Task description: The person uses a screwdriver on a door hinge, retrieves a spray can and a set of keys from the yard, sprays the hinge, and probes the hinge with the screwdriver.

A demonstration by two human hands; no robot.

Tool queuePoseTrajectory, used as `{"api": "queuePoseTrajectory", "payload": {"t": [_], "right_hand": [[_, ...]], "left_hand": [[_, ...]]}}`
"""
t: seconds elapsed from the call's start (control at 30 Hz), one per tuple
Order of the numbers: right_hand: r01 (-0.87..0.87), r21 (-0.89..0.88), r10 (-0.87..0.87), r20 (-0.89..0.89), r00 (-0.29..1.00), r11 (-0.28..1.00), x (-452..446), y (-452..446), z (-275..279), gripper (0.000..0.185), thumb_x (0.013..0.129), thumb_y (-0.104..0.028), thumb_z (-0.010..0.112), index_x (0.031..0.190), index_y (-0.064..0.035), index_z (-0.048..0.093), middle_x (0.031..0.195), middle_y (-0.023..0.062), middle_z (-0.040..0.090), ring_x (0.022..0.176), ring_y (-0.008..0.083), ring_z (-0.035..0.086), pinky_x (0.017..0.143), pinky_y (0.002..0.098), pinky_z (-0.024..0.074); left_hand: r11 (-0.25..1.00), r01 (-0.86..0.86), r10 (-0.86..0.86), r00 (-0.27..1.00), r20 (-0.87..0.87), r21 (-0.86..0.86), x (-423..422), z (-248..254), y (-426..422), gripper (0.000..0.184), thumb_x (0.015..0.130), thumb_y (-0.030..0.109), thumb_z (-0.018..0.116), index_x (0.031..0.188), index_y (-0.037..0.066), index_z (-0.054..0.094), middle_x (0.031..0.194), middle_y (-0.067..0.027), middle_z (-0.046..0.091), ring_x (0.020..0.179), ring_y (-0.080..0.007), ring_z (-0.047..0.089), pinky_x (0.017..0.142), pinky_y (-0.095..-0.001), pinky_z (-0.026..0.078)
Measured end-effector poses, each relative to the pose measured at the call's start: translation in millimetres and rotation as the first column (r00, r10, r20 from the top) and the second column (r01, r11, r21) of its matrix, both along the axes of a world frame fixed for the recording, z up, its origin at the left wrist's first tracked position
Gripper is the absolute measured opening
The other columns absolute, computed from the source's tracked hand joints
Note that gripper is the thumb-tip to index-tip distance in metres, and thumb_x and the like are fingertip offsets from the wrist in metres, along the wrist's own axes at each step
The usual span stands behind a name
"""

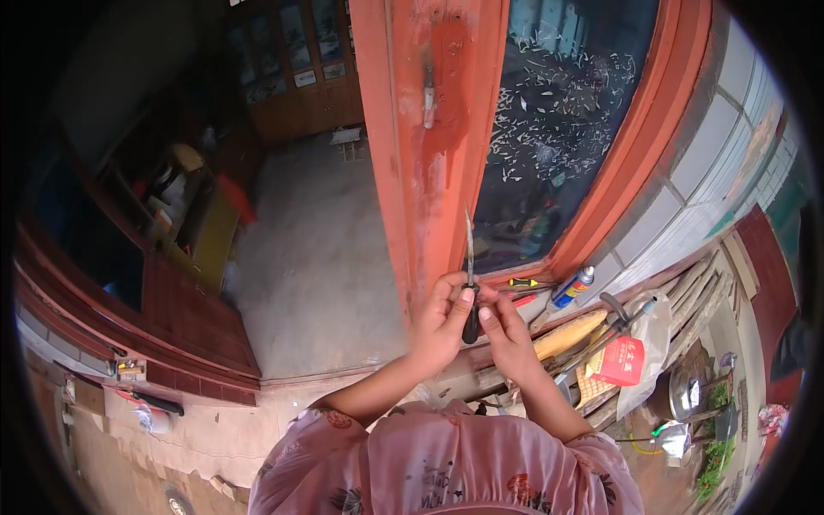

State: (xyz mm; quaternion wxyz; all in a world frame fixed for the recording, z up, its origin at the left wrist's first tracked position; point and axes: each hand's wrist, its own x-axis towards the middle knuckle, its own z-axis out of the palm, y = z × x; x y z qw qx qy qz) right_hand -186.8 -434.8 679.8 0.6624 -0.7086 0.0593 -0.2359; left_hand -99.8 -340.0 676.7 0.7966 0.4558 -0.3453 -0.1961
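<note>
In front of the red door frame point(390, 154), my left hand point(439, 319) is closed around the black handle of a screwdriver point(470, 266). Its long, thin metal shaft points up and away from me, toward the frame. My right hand point(508, 335) pinches the same handle from the right side, with thumb and fingers at it; some fingertips are hidden behind. Higher on the frame, a metal door handle point(428, 105) sits beside a darker, wet-looking red patch point(452, 81).
A glass pane point(558, 129) with pale flecks is right of the frame. On the ledge lie a yellow-and-black screwdriver point(523, 282) and a blue spray can point(572, 287). Wooden poles point(687, 296) and a red packet point(616, 360) are at right. The doorway floor point(313, 257) spreads left.
</note>
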Motion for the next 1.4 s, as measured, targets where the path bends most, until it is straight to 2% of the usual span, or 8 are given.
{"api": "queuePoseTrajectory", "payload": {"t": [0.1,0.4,0.53,0.73,0.87,1.13,1.37,1.4], "right_hand": [[0.061,0.020,-0.059,-0.096,0.994,0.998,1.5,-11.0,30.8,0.031,0.100,-0.027,0.041,0.114,-0.0016,0.052,0.080,-0.0006,0.051,0.069,0.0071,0.045,0.064,0.0225,0.0401],[0.342,-0.294,-0.305,0.165,0.938,0.892,18.7,-9.6,83.2,0.028,0.096,-0.019,0.048,0.115,0.0008,0.052,0.080,0.0034,0.054,0.073,0.0083,0.047,0.066,0.0236,0.0408],[0.336,-0.320,-0.328,0.080,0.941,0.886,21.9,-8.1,92.6,0.029,0.096,-0.018,0.049,0.116,0.0012,0.053,0.080,0.0061,0.056,0.071,0.0099,0.048,0.066,0.0254,0.0423],[0.421,-0.327,-0.382,0.180,0.906,0.846,30.4,-5.9,88.7,0.030,0.095,-0.018,0.051,0.117,0.0021,0.053,0.072,0.0058,0.055,0.065,0.0100,0.047,0.062,0.0257,0.0415],[0.416,-0.488,-0.424,0.101,0.900,0.767,24.6,-5.4,102.7,0.031,0.093,-0.018,0.053,0.116,0.0031,0.053,0.064,0.0089,0.056,0.058,0.0133,0.051,0.058,0.0267,0.0432],[0.321,-0.806,-0.474,0.058,0.879,0.496,17.2,14.1,154.1,0.032,0.089,-0.018,0.060,0.108,0.0064,0.056,0.061,0.0165,0.058,0.053,0.0237,0.060,0.051,0.0316,0.0447],[0.260,-0.539,-0.397,-0.155,0.904,0.801,15.9,12.7,170.6,0.024,0.089,-0.016,0.060,0.098,0.0051,0.057,0.058,0.0121,0.051,0.048,0.0177,0.048,0.048,0.0301,0.0396],[0.253,-0.620,-0.419,-0.137,0.897,0.743,15.6,14.1,177.6,0.023,0.089,-0.016,0.060,0.098,0.0052,0.057,0.057,0.0124,0.051,0.048,0.0183,0.049,0.047,0.0306,0.0393]], "left_hand": [[0.983,0.119,-0.144,0.972,-0.185,-0.138,4.4,37.3,-11.2,0.024,0.099,0.016,0.045,0.116,0.000,0.046,0.105,-0.0110,0.062,0.093,-0.0139,0.059,0.084,-0.0270,0.047],[0.975,0.171,-0.184,0.979,-0.083,-0.141,34.2,83.2,-29.6,0.031,0.098,0.024,0.047,0.115,0.000,0.056,0.100,-0.0082,0.064,0.095,-0.0124,0.058,0.088,-0.0278,0.044],[0.974,0.169,-0.191,0.971,-0.145,-0.150,43.0,89.3,-32.9,0.033,0.097,0.026,0.047,0.108,-0.002,0.060,0.095,-0.0104,0.065,0.095,-0.0161,0.058,0.091,-0.0331,0.041],[0.959,0.215,-0.244,0.957,-0.155,-0.183,50.0,92.0,-35.2,0.032,0.097,0.026,0.047,0.105,-0.001,0.061,0.095,-0.0114,0.065,0.093,-0.0165,0.058,0.090,-0.0329,0.040],[0.957,0.211,-0.236,0.966,-0.109,-0.200,51.7,90.9,-38.0,0.031,0.097,0.028,0.048,0.104,0.001,0.063,0.092,-0.0073,0.067,0.087,-0.0105,0.060,0.083,-0.0258,0.046],[0.852,0.366,-0.466,0.856,-0.224,-0.374,51.5,99.4,-35.5,0.030,0.097,0.029,0.049,0.104,0.002,0.062,0.098,-0.0087,0.066,0.091,-0.0112,0.060,0.082,-0.0271,0.048],[0.795,0.455,-0.543,0.829,-0.135,-0.402,67.0,96.1,-42.3,0.024,0.096,0.021,0.048,0.102,0.002,0.060,0.101,-0.0107,0.062,0.100,-0.0195,0.057,0.090,-0.0352,0.044],[0.783,0.474,-0.560,0.819,-0.126,-0.402,68.5,98.0,-43.5,0.024,0.096,0.021,0.048,0.102,0.002,0.060,0.101,-0.0108,0.062,0.100,-0.0197,0.057,0.090,-0.0355,0.044]]}}
